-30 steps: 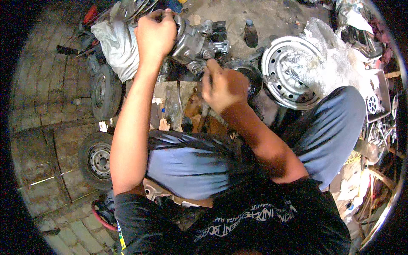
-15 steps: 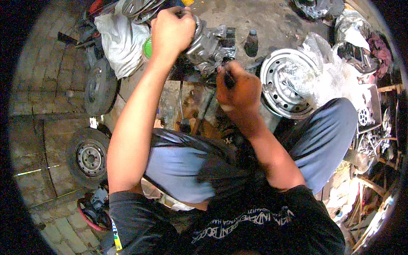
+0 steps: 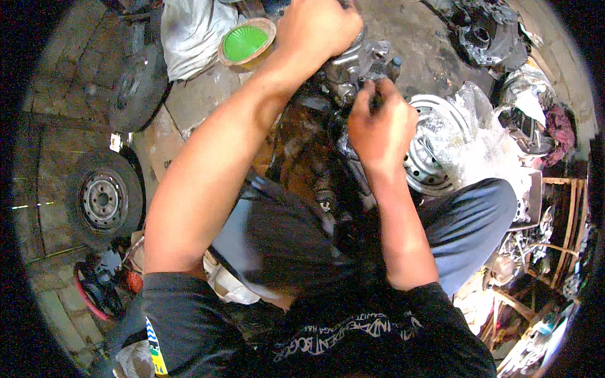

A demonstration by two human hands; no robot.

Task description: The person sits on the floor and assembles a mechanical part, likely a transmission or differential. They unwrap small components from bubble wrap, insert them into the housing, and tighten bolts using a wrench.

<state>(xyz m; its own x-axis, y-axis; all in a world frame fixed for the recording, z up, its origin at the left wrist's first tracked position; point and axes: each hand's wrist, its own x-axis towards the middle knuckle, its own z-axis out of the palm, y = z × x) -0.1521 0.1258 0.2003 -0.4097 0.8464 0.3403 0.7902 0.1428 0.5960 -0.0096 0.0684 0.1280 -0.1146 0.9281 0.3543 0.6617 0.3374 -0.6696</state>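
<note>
A metal part (image 3: 342, 77) is being worked above a floor (image 3: 419, 38), lying below the left grip (image 3: 321, 28) and just beyond the right grip (image 3: 383, 126). The left grip is being cropped at the top of the view, its fingers curled inward; whether it is clamped on the part cannot be told. The right grip is being held with fingers and thumb close together by the part's near end; whether anything is being pinched there cannot be told, the gap being dark.

Steadiness is seemingly being demanded: the weight is best being borne by the left grip, with finer finger work being left to the right. Force is best being applied gradually, as the rounded part could turn if it is being pushed from one side only. Its near end is being partly screened by the right grip, so contact is probably best being judged by touch. Elbow room is being narrowed by a wheel (image 3: 435, 148) draped in plastic (image 3: 485, 135), and a bottle (image 3: 395, 68) is being left within easy reach of a knock.
</note>
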